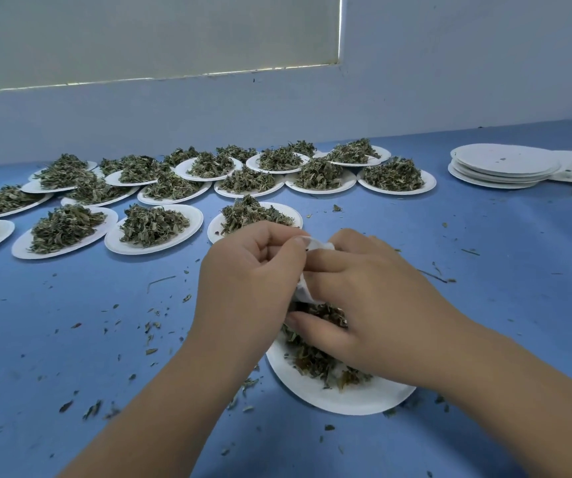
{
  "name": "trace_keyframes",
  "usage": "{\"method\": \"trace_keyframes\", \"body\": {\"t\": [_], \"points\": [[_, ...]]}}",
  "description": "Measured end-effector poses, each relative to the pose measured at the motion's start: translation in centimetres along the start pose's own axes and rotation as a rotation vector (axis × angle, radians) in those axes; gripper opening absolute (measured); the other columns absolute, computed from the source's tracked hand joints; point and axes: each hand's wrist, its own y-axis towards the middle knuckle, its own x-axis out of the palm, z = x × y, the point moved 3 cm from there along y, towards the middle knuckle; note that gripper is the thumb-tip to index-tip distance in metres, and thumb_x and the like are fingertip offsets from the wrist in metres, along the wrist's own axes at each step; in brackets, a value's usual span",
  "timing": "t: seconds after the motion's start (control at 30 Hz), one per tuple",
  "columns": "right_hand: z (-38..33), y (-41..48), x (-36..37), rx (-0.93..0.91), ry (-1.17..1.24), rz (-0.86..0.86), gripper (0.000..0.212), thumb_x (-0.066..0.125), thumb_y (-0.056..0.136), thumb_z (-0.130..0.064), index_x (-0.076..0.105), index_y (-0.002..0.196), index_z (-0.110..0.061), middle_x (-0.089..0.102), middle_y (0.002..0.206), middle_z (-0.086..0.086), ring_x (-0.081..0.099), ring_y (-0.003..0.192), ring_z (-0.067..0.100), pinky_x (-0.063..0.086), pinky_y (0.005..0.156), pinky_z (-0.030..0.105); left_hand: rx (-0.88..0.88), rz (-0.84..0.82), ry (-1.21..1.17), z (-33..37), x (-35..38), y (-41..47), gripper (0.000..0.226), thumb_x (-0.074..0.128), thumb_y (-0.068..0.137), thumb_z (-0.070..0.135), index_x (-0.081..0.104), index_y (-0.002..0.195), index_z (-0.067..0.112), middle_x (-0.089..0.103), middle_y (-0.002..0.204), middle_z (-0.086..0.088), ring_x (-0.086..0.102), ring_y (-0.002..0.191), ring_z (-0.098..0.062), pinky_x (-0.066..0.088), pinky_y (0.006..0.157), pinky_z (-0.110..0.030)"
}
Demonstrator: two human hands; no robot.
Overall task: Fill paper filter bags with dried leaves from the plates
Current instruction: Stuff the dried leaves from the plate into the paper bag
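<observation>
Working over blue table (484, 305). Leaf-heaped plates (193, 217) in rows beyond near plate (346, 398); empty stack (505, 163) far right of it. Above near plate, left hand (243, 270) and right hand (374, 298) both pinching bag (303, 291) between them. Bag just over near plate's leaves (315, 363), mostly hidden by fingers. Loose crumbs (150, 326) scattered left of near plate.

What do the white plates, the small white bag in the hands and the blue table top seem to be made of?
The plates look like pressed paper: matte white, thin rims. The bag seems thin filter paper; it crumples softly. The table top is smooth matte blue, maybe laminate or vinyl; the picture leaves that open.
</observation>
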Motion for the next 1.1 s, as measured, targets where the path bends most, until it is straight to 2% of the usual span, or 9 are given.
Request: {"method": "trace_keyframes", "body": {"t": [0.13, 0.27, 0.37, 0.47, 0.6, 0.7, 0.83, 0.97, 1.1], "points": [[1.2, -0.6, -1.2, 0.008, 0.302, 0.155, 0.017, 0.062, 0.088, -0.031, 0.072, 0.1, -0.026, 0.066, 0.11, -0.019, 0.054, 0.096, 0.008, 0.042, 0.088, 0.025, 0.03, 0.039, 0.023, 0.2, -0.9, 0.5, 0.019, 0.064, 0.087, 0.012, 0.074, 0.075, 0.024, 0.053, 0.046, 0.012, 0.04, 0.04, -0.003, 0.034, 0.041, -0.016], [2.7, -1.1, -2.8, 0.135, 0.547, 0.284, 0.012, 0.065, 0.084, -0.027, 0.071, 0.093, -0.032, 0.065, 0.091, -0.019, 0.061, 0.087, 0.01, 0.045, 0.07, 0.018, 0.047, 0.088, 0.027, 0.3, -1.8, 0.9, 0.018, 0.064, 0.089, 0.015, 0.073, 0.076, 0.024, 0.05, 0.045, 0.012, 0.036, 0.039, -0.004, 0.031, 0.039, -0.017], [3.9, -1.3, -2.6, 0.18, 0.486, 0.025, 0.01, 0.066, 0.084, -0.037, 0.066, 0.093, -0.041, 0.06, 0.091, -0.021, 0.06, 0.084, 0.007, 0.044, 0.067, 0.02, 0.07, 0.109, 0.026, 0.4, -2.2, 1.1, 0.021, 0.063, 0.089, 0.015, 0.072, 0.075, 0.027, 0.051, 0.048, 0.011, 0.036, 0.039, -0.004, 0.032, 0.039, -0.018], [4.7, -1.9, -1.4, 0.165, 0.443, -0.341, 0.033, 0.07, 0.081, -0.038, 0.059, 0.108, -0.053, 0.05, 0.107, -0.027, 0.054, 0.096, -0.002, 0.042, 0.076, 0.02, 0.115, 0.126, 0.062, 0.5, -2.5, 1.2, 0.021, 0.064, 0.089, 0.016, 0.071, 0.075, 0.03, 0.052, 0.048, 0.011, 0.036, 0.038, -0.003, 0.032, 0.039, -0.015], [4.5, -2.3, -0.3, 0.124, 0.43, -0.56, 0.066, 0.074, 0.071, -0.044, 0.039, 0.122, -0.07, 0.034, 0.121, -0.041, 0.032, 0.115, -0.017, 0.04, 0.095, 0.03, 0.157, 0.13, 0.114, 0.6, -2.7, 1.1, 0.021, 0.064, 0.09, 0.016, 0.07, 0.077, 0.031, 0.056, 0.052, 0.009, 0.039, 0.041, -0.002, 0.032, 0.04, -0.011], [4.3, -2.4, 0.3, 0.075, 0.388, -0.58, 0.072, 0.074, 0.074, -0.042, 0.032, 0.123, -0.073, 0.027, 0.124, -0.046, 0.018, 0.116, -0.026, 0.034, 0.092, 0.022, 0.163, 0.122, 0.14, 0.5, -2.7, 1.1, 0.023, 0.064, 0.089, 0.015, 0.069, 0.076, 0.033, 0.06, 0.061, -0.001, 0.042, 0.046, -0.002, 0.035, 0.043, -0.013], [3.9, -2.2, 1.0, 0.057, 0.352, -0.539, 0.069, 0.075, 0.077, -0.037, 0.033, 0.12, -0.072, 0.029, 0.119, -0.045, 0.026, 0.11, -0.024, 0.031, 0.085, 0.014, 0.161, 0.12, 0.159, 0.4, -2.6, 1.2, 0.023, 0.064, 0.089, 0.015, 0.069, 0.074, 0.032, 0.059, 0.064, -0.004, 0.041, 0.048, -0.003, 0.035, 0.044, -0.014], [3.4, -2.0, 1.3, 0.07, 0.327, -0.498, 0.052, 0.072, 0.081, -0.032, 0.052, 0.122, -0.058, 0.042, 0.114, -0.036, 0.043, 0.101, -0.015, 0.035, 0.078, 0.008, 0.165, 0.127, 0.168, 0.4, -2.7, 1.2, 0.023, 0.063, 0.089, 0.014, 0.07, 0.075, 0.031, 0.057, 0.062, -0.005, 0.039, 0.048, -0.004, 0.033, 0.043, -0.012], [2.7, -2.0, 1.3, 0.053, 0.298, -0.474, 0.039, 0.069, 0.085, -0.029, 0.063, 0.119, -0.046, 0.048, 0.099, -0.03, 0.039, 0.088, -0.025, 0.029, 0.072, -0.001, 0.182, 0.113, 0.189, 0.3, -2.4, 1.1, 0.021, 0.062, 0.089, 0.013, 0.07, 0.078, 0.03, 0.055, 0.06, -0.002, 0.041, 0.048, -0.004, 0.033, 0.044, -0.011]]}}
